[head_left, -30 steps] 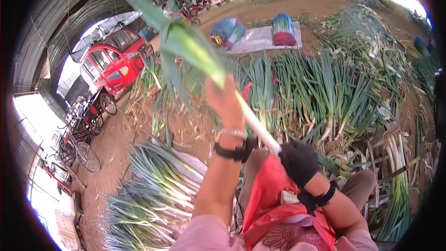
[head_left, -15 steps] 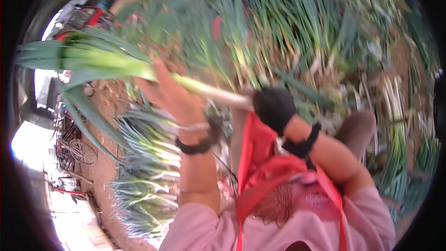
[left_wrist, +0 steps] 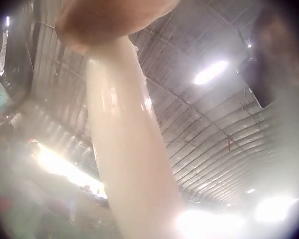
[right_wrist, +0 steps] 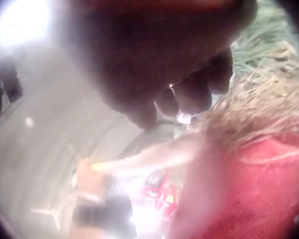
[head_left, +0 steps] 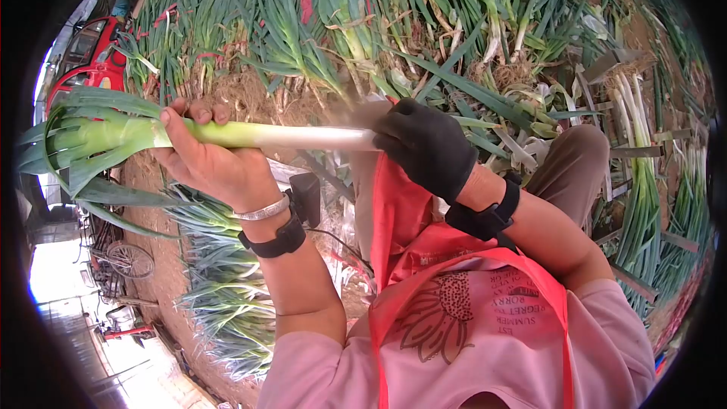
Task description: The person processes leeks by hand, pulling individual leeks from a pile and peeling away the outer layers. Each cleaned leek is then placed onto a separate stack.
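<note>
A long leek [head_left: 295, 136] lies nearly level across the head view, its green leaves at the left and its white end at the right. My bare left hand [head_left: 216, 167] grips its stem just below the leaves. At the white end, my black-gloved right hand [head_left: 428, 148] has its fingers curled round the root end. The left wrist view shows the pale shaft [left_wrist: 129, 139] under a blurred finger. In the right wrist view the dark glove [right_wrist: 159, 64] is above the shaft [right_wrist: 157, 155], with blurred stringy roots at its near end.
Rows of leeks [head_left: 288, 38] lie across the ground in front. Another pile [head_left: 235, 295] is at the lower left, and leek bundles [head_left: 640, 182] lie at the right among metal strips. A red vehicle [head_left: 102, 60] and a bicycle [head_left: 130, 260] stand at the left.
The leek has swung from pointing up and left to nearly level, its leaves now at the left. Both hands have moved left with it, and the head view has tilted downward.
</note>
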A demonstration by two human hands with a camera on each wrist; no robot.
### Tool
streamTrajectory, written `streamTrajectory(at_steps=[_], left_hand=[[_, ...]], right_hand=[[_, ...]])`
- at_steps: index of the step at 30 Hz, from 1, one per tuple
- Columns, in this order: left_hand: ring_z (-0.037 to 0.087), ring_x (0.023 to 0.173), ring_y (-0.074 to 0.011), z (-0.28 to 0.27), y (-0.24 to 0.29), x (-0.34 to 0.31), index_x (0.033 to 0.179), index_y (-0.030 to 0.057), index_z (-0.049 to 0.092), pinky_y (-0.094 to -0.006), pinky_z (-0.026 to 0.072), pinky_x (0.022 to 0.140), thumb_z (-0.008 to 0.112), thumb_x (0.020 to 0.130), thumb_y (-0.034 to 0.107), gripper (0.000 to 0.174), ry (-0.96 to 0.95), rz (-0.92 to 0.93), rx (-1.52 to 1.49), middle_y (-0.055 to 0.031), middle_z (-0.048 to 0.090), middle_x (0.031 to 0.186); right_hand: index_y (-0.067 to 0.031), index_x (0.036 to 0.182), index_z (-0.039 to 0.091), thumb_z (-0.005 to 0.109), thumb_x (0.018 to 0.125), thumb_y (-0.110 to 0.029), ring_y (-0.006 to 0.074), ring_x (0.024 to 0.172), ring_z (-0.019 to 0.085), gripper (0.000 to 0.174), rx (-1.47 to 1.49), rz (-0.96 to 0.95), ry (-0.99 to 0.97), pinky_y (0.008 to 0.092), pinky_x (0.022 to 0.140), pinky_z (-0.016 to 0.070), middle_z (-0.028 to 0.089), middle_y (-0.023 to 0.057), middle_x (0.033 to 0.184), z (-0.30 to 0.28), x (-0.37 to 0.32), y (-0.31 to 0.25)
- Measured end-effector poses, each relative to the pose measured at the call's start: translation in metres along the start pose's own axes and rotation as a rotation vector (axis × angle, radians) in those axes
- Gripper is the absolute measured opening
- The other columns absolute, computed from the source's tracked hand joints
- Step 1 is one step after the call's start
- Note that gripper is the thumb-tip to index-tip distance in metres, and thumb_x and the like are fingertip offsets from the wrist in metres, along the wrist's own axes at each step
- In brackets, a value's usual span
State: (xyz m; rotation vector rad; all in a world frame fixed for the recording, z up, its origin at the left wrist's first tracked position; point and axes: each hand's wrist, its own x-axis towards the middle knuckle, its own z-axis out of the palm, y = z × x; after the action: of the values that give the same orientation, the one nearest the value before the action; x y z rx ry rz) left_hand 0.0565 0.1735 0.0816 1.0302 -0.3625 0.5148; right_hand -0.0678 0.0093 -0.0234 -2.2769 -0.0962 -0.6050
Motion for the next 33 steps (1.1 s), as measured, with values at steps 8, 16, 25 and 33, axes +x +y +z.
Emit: streamTrajectory(at_steps=[8,16,25,33], left_hand=[[0.045,0.067,-0.0114,-0.001,0.006,-0.001,0.105,0.0054,0.047,-0.0260,0.0379,0.054,0.056,0.095,0.019,0.019,0.011,0.008,0.037,-0.0059,0.053,0.092],[0.043,0.068,-0.0109,-0.008,0.000,-0.001,0.110,0.0058,0.049,-0.0244,0.0365,0.055,0.055,0.095,0.020,0.022,0.019,-0.007,0.048,-0.0064,0.053,0.093],[0.043,0.069,-0.0119,-0.026,-0.001,0.011,0.107,0.0037,0.048,-0.0247,0.0372,0.056,0.055,0.095,0.021,0.022,-0.067,-0.053,-0.014,-0.0066,0.052,0.091],[0.048,0.072,-0.0120,-0.050,-0.012,0.023,0.105,0.0012,0.050,-0.0258,0.0444,0.056,0.052,0.094,0.012,0.015,0.063,-0.102,0.050,-0.0074,0.053,0.087]], right_hand=[[-0.0059,0.081,0.059,0.061,0.085,-0.014,0.0229,0.067,0.058,0.009,-0.209,0.126,-0.040,0.0350,0.060,0.0477,0.061,0.0086,0.085,0.027,-0.001,0.045],[-0.0052,0.086,0.063,0.063,0.082,-0.017,0.0259,0.080,0.064,0.013,0.258,0.113,0.168,0.0363,0.072,0.0512,0.064,0.0102,0.088,-0.003,0.001,0.018],[-0.0029,0.089,0.061,0.056,0.092,-0.020,0.0122,0.056,0.056,0.018,1.004,0.765,0.179,0.0245,0.052,0.0454,0.058,0.0048,0.069,-0.001,-0.007,0.056],[-0.0040,0.119,0.051,0.058,0.089,-0.010,0.0089,0.060,0.054,0.031,0.462,0.939,0.095,0.0236,0.055,0.0451,0.060,0.0071,0.099,-0.038,-0.028,0.101]])
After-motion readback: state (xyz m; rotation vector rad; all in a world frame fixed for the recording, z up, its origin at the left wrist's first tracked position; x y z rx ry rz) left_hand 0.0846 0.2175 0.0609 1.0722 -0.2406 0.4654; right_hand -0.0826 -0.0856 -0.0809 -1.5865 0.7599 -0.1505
